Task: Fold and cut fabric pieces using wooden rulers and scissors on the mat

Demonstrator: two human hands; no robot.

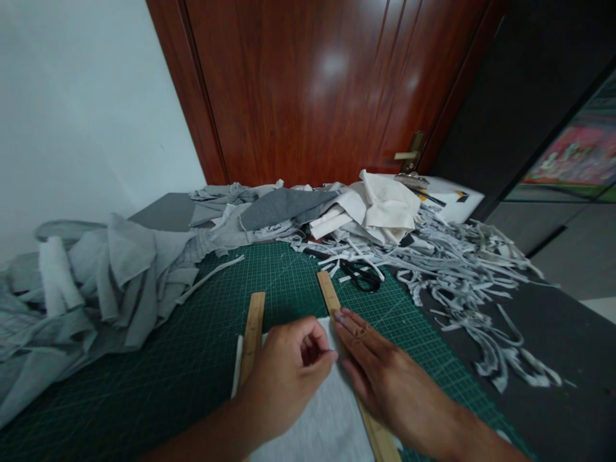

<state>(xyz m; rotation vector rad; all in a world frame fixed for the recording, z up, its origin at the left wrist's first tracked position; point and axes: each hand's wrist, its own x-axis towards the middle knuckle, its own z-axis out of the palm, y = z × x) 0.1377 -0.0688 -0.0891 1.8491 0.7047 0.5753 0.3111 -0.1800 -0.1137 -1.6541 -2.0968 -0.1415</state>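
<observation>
Left hand (286, 375) curled, thumb to forefinger; cannot tell what's pinched. Right hand (385, 366) flat, fingers together on bamboo ruler (328, 292). Grey fabric piece (320, 423) beneath left, beside right.

head view | from above pale cloth (317, 417) | forward-down, toward door (298, 83) | near; lens probably wide, edges soft
</observation>
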